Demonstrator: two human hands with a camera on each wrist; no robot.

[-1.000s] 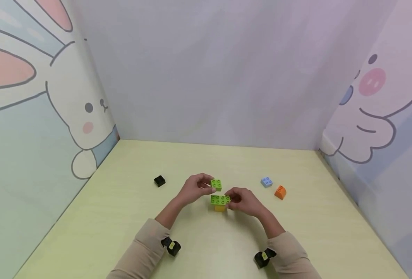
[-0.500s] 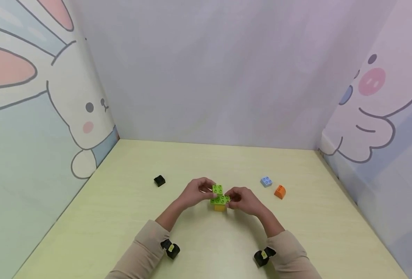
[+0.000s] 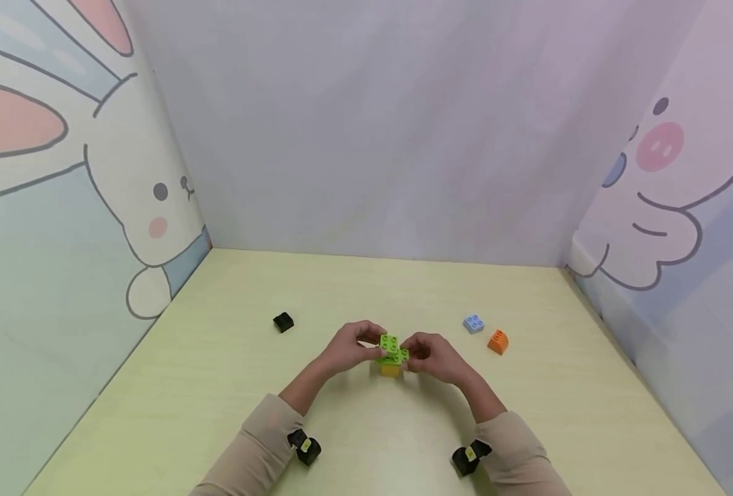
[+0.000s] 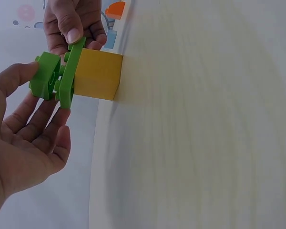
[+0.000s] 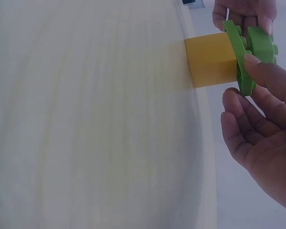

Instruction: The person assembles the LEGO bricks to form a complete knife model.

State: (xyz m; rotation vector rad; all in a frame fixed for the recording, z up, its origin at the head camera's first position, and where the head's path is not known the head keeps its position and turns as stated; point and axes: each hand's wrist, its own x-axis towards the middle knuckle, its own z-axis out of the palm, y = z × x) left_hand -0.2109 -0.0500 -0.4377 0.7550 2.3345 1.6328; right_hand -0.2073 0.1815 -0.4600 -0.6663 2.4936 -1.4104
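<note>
Near the middle of the table, a yellow block [image 3: 390,370] stands with a long flat green brick [image 5: 235,45] on top of it. My left hand [image 3: 349,346] pinches a small green brick [image 4: 45,74] between thumb and fingers. That small brick sits slightly tilted over the left part of the flat one; in the left wrist view a narrow gap shows between them at the studs. At the flat brick's right end, my right hand [image 3: 436,358] pinches its edge between thumb and fingers. Whether the small brick's underside touches any studs is hard to tell.
A black brick [image 3: 283,322] lies at the back left of the pale table [image 3: 218,386]. Back right are a light blue brick [image 3: 474,324] and an orange curved brick [image 3: 499,342]. Fabric walls with printed animals enclose the left, back and right sides.
My left hand has lowered the small green brick from behind and above the flat green brick down onto its left part. My right hand has stayed in place at the right end.
</note>
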